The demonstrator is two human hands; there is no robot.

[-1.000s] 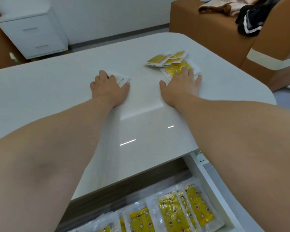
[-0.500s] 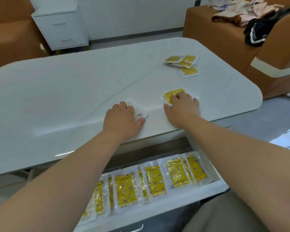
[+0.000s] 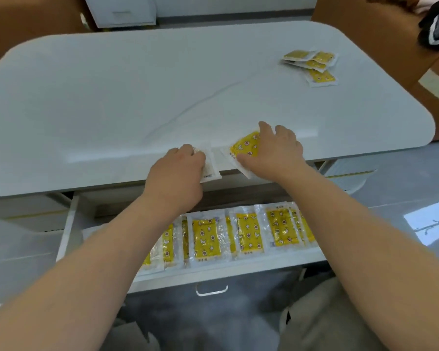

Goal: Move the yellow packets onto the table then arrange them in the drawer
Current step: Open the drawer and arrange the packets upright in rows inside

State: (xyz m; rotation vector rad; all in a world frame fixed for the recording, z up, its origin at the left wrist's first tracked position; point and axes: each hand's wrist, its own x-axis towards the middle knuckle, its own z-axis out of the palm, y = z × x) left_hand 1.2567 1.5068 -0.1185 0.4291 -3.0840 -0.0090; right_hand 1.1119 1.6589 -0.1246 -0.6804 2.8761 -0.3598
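Two packets hang over the near edge of the white table (image 3: 137, 97). My left hand (image 3: 178, 171) grips one lying white side up (image 3: 210, 166), fingers curled over it. My right hand (image 3: 279, 150) holds a yellow packet (image 3: 246, 147), fingers on top and thumb at its near corner. A small pile of yellow packets (image 3: 311, 64) lies at the table's far right. Below the hands the drawer (image 3: 213, 272) stands pulled out, with several yellow packets (image 3: 246, 231) in a row along its floor; my left forearm hides the left ones.
A brown sofa (image 3: 365, 34) with a black garment (image 3: 436, 24) stands past the table's right end. A white cabinet (image 3: 122, 11) is against the back wall. The drawer's handle (image 3: 211, 291) faces me, and my knee (image 3: 322, 320) is at the lower right.
Both hands have dragged their packets from the middle of the table back to its near edge, where the packets now overhang. The view has tipped down, showing the whole drawer.
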